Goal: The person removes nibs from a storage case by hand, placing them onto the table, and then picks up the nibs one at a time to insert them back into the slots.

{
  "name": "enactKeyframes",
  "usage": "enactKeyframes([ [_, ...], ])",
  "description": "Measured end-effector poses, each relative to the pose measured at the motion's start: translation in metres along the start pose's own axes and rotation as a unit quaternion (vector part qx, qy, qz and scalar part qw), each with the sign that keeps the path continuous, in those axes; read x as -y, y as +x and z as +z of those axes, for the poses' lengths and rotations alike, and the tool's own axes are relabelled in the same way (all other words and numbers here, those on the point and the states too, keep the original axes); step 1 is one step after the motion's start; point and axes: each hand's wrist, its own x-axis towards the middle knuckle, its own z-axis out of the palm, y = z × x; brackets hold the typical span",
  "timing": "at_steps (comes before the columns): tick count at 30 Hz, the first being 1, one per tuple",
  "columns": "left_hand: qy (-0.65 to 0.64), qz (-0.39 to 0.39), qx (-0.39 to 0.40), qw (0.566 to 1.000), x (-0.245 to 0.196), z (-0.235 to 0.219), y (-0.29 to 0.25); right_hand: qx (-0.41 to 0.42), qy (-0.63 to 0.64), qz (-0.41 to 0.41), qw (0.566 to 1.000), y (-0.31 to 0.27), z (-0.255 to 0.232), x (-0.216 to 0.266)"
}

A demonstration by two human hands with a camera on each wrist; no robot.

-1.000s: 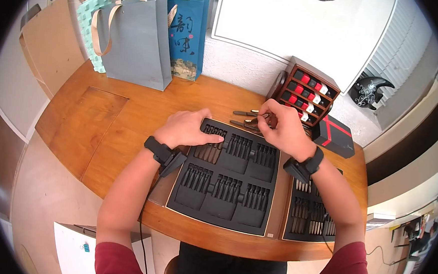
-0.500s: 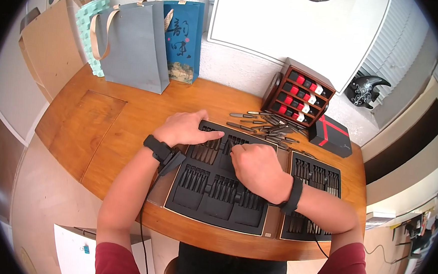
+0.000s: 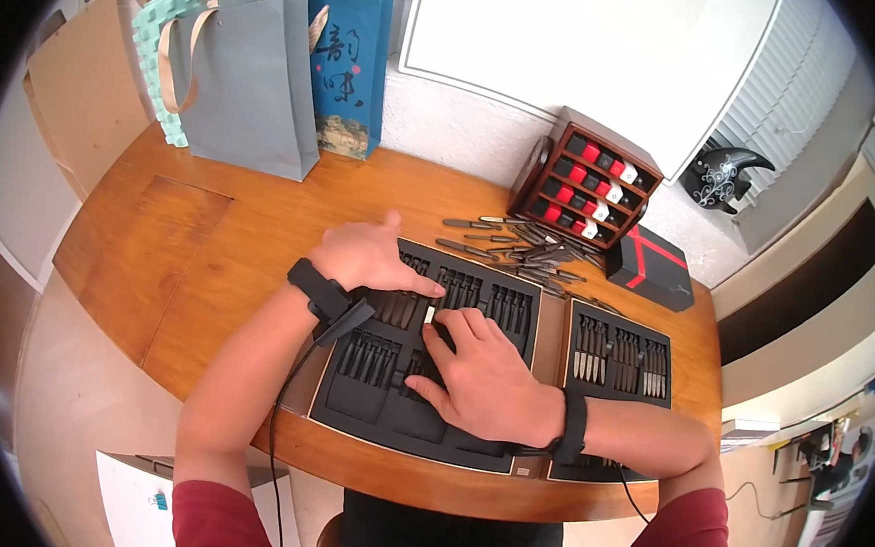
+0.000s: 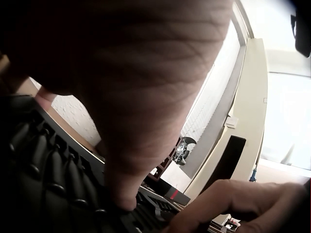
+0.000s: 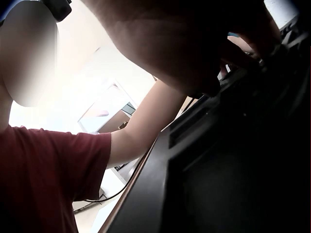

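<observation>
My left hand (image 3: 363,257) rests on the upper left corner of a black slotted tray (image 3: 349,406), thumb stretched along its upper slots. Lower down, my right hand (image 3: 491,377) lies over the tray's middle, fingers extended and thumb spread apart. Its fingertips press beside a slim piece whose pale end (image 3: 430,315) shows at them; the rest of that piece is hidden. Slim dark pieces (image 3: 395,309) lie in the upper left compartment. In the left wrist view, the left thumb (image 4: 124,194) touches the tray's slots. The right wrist view shows the right palm (image 5: 165,53) low over the black tray.
A loose pile of slim dark pieces (image 3: 534,249) lies behind the tray. To the right sits a second tray (image 3: 591,383) with pale-ended pieces. Farther back stand a small wooden rack (image 3: 594,178), a black box with red ribbon (image 3: 653,272), and grey (image 3: 244,86) and blue (image 3: 354,78) paper bags.
My right hand has left the pile, come over the tray's upper middle, then shifted lower with its fingers spread. A pale end now shows by its fingertips. My left hand stays on the tray.
</observation>
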Motion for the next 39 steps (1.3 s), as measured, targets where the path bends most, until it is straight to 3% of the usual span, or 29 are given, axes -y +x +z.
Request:
enactKeyframes([
  [2,0.004,-0.005,0.002,1.0,-0.004,-0.005,0.0,-0.026,-0.005,-0.017,1.0,0.001,0.002,-0.007],
  [8,0.02,-0.024,0.013,0.999,-0.008,-0.008,0.003,0.029,0.002,-0.037,0.999,0.007,-0.013,-0.012],
  [10,0.02,-0.031,0.033,0.999,-0.011,-0.012,0.002,0.057,0.088,-0.037,0.994,0.009,-0.019,-0.022],
  [12,0.023,-0.022,0.027,0.999,-0.01,-0.011,0.002,0.083,0.184,0.015,0.979,0.025,-0.029,-0.049],
  [15,0.025,-0.013,0.017,0.999,-0.008,-0.009,0.003,-0.07,0.071,0.06,0.993,0.048,-0.025,-0.105],
  [17,0.025,-0.011,0.011,1.0,-0.004,-0.006,0.003,-0.032,0.073,0.162,0.984,0.066,-0.02,-0.145],
  [21,0.009,0.012,0.008,1.0,-0.002,-0.005,0.001,0.002,0.045,0.132,0.99,0.095,-0.005,-0.175],
  [23,0.011,0.009,0.014,1.0,-0.003,-0.006,0.0,0.006,-0.055,0.037,0.998,0.107,0.008,-0.174],
  [24,0.011,0.011,0.009,1.0,-0.003,-0.006,0.0,0.005,-0.052,0.038,0.998,0.114,0.012,-0.175],
  [26,0.013,0.012,0.006,1.0,-0.002,-0.005,-0.001,0.133,-0.046,0.115,0.983,0.13,0.007,-0.167],
  [31,0.006,0.015,0.009,1.0,-0.002,-0.006,0.0,0.135,-0.032,0.063,0.988,0.133,0.0,-0.165],
  [33,0.003,0.019,0.015,1.0,-0.002,-0.009,-0.001,0.062,-0.091,0.017,0.994,0.126,-0.003,-0.16],
  [36,0.004,0.019,0.017,1.0,-0.003,-0.009,0.001,0.007,-0.1,0.022,0.995,0.105,-0.018,-0.143],
  [39,0.021,0.022,0.018,0.999,-0.003,-0.009,0.001,-0.056,-0.078,-0.028,0.995,0.078,-0.026,-0.124],
])
